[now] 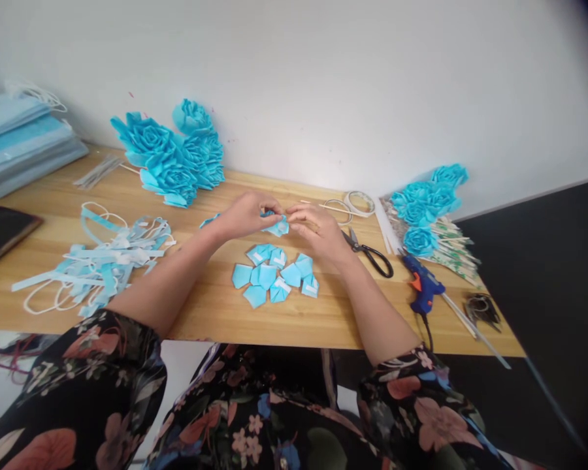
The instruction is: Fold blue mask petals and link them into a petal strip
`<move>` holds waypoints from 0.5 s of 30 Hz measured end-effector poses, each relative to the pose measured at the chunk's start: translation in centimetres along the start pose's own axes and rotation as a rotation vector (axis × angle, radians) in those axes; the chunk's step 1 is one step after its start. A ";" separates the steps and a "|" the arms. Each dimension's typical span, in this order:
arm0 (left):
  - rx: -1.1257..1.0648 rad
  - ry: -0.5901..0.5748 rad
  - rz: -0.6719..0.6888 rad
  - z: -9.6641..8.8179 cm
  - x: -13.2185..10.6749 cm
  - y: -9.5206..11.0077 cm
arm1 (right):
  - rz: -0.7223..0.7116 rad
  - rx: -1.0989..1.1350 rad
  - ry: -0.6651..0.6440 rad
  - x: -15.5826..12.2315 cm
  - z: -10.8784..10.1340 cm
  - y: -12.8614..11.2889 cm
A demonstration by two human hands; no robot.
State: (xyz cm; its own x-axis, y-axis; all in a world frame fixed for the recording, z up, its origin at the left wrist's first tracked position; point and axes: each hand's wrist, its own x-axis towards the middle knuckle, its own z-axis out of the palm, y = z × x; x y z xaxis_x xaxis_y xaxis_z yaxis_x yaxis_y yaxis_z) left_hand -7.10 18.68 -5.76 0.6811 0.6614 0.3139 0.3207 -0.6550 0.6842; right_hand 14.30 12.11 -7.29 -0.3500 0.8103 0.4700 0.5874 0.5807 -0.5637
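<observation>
My left hand [247, 215] is closed, its fingertips pinching a folded light-blue petal [280, 228] that looks cut from face-mask fabric. From the other side, my right hand [318, 228] has its fingers bent together at the petal's right edge. The fingers hide part of the piece. On the table below both hands lie several folded blue petals [263, 277], some with a short white strip on them. Another bit of blue [208, 220] shows partly behind my left wrist.
Finished blue flowers [176, 156] stand back left, more [421, 202] at right. Scissors [367, 251], tape rolls [359, 203] and a blue glue gun [423, 284] lie right. Mask scraps [112, 261], a phone [4, 235] and stacked masks [24, 143] occupy the left. A wall rises behind.
</observation>
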 end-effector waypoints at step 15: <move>0.026 -0.020 0.013 0.3 0.1 -0.4 | -0.031 0.021 -0.051 0.0 0.0 0.1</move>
State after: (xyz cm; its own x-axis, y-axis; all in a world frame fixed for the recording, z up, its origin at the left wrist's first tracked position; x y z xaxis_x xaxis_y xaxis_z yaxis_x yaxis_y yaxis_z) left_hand -6.96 18.84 -6.23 0.6984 0.6453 0.3096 0.3284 -0.6733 0.6625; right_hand 14.36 12.13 -7.35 -0.4048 0.7946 0.4525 0.5603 0.6066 -0.5640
